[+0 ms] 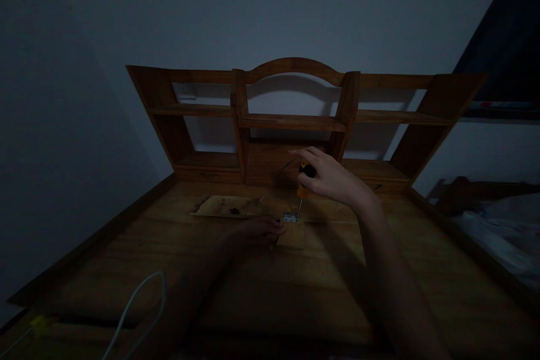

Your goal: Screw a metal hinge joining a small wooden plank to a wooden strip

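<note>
My right hand grips a screwdriver with a yellow and black handle, its shaft pointing down. The tip meets the right end of a small silver metal hinge-like piece. Under that piece lies a small pale wooden block on the desk top. Close to the left end of the metal piece is my left hand, fingers closed at the block's edge. It is too dark to make out exactly what those fingers hold.
The wooden desk carries a shelf unit at the back, against the wall. Left of my hands lies a flat, pale brown piece with a dark spot. A white cable loops up at the lower left. White bedding is at the right.
</note>
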Available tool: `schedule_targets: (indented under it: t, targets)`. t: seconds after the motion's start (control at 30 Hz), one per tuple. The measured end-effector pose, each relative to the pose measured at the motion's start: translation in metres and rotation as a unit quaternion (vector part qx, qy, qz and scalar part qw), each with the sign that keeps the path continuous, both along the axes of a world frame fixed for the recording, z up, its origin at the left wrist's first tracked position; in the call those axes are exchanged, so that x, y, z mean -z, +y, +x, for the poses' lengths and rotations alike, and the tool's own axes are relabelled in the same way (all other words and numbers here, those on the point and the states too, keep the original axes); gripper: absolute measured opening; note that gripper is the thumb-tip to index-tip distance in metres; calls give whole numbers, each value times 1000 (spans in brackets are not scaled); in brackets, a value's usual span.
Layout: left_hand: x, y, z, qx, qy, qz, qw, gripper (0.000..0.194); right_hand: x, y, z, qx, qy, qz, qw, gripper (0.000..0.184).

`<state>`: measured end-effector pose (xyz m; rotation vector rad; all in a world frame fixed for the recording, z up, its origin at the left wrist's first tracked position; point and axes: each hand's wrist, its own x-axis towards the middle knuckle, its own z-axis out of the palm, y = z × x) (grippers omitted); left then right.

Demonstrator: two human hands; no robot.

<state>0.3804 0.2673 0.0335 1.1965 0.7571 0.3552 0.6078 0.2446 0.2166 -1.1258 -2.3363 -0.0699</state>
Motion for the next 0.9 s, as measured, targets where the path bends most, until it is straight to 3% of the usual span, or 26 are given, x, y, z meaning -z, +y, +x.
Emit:
schedule_targets:
  t: [0.13, 0.27, 0.37, 0.43, 0.6, 0.67, 0.77, 0.9]
  targets:
    - [1, 1, -1, 16, -2, -5, 1000, 45, 2, 4, 2, -31, 3, -11, 999, 48]
    - [4, 4, -1, 21, -5, -3, 1000, 43, 1, 2, -4, 77, -40, 16, 996, 38]
    - [4, 4, -1, 21, 2, 4, 1000, 42, -1, -3, -5, 143, -59, 32, 987, 46]
    - [3, 3, 0, 21, 8, 6, 1000, 43, -1, -5, -3, 119, -43, 27, 992, 48]
    - [-5, -2, 2, 6, 20, 1, 1000, 44, -1, -3, 4, -22, -12, -23, 999, 53]
    - [-8, -4, 2, -8, 24, 2, 1000, 44, -1, -1, 3, -26, -14, -22, 999, 46]
    - [-8, -4, 2, 3, 18, 7, 1000, 44, 0, -1, -1, 38, -34, 3, 999, 34]
    - [-4, -1, 1, 23, -3, 10, 1000, 45, 1, -4, -4, 113, -65, 33, 991, 43]
